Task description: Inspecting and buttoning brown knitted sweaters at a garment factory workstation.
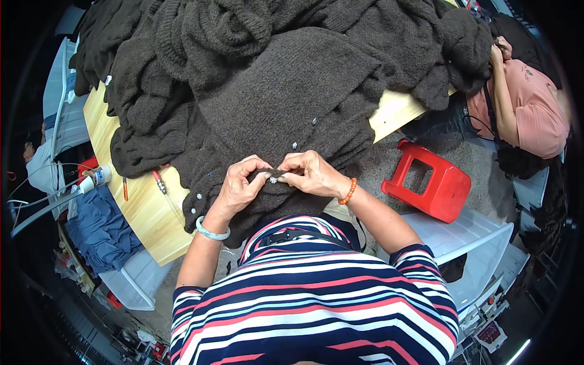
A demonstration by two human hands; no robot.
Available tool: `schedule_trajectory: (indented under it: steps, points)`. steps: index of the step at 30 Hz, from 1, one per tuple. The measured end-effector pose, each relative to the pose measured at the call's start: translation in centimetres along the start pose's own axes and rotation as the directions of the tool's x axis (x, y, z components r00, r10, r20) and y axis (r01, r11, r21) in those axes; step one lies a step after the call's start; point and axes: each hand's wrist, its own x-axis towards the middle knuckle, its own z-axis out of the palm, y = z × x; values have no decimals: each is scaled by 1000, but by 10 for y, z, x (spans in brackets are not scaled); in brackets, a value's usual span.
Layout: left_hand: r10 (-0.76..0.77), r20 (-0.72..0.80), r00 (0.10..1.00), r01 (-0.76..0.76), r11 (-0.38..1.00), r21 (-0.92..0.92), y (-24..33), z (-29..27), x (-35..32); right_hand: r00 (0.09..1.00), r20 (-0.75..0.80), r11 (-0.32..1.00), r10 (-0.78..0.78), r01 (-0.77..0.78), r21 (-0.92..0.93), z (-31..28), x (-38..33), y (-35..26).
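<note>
A dark brown knitted garment (274, 91) drapes over the near edge of the table toward my lap. My left hand (239, 185) pinches a fold of its edge between thumb and fingers. Close beside it, my right hand (313, 174) grips the same fold, thumb against forefinger. Just under the pinched edge, between the two thumbs, sits a small shiny pale button (273, 180). More buttons of this kind dot the knit, one of them (294, 145) above my right hand. The stretch of fabric inside my fingertips is hidden.
Dark knitwear covers most of the pale wooden table (140, 207). A red-handled tool (159, 181) and a white bottle (97, 176) lie left. At right are a tipped red stool (429, 180), a clear plastic bin (462, 234) and a person in pink (535, 109) handling dark fabric.
</note>
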Motion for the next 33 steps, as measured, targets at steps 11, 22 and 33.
schedule_trajectory:
  steps: [11, 22, 33]
  points:
    - [-213, 59, 975, 200, 963, 179, 14, -25, -2, 999, 9, 986, 40, -38, -162, -17, -2, -4]
    - [121, 89, 989, -145, 922, 360, 51, 26, 13, 981, -59, 968, -183, 170, -184, -20, -14, -16]
    - [-165, 151, 975, 141, 977, 158, 33, 17, 18, 1000, -20, 995, -19, 17, -98, -28, -12, -14]
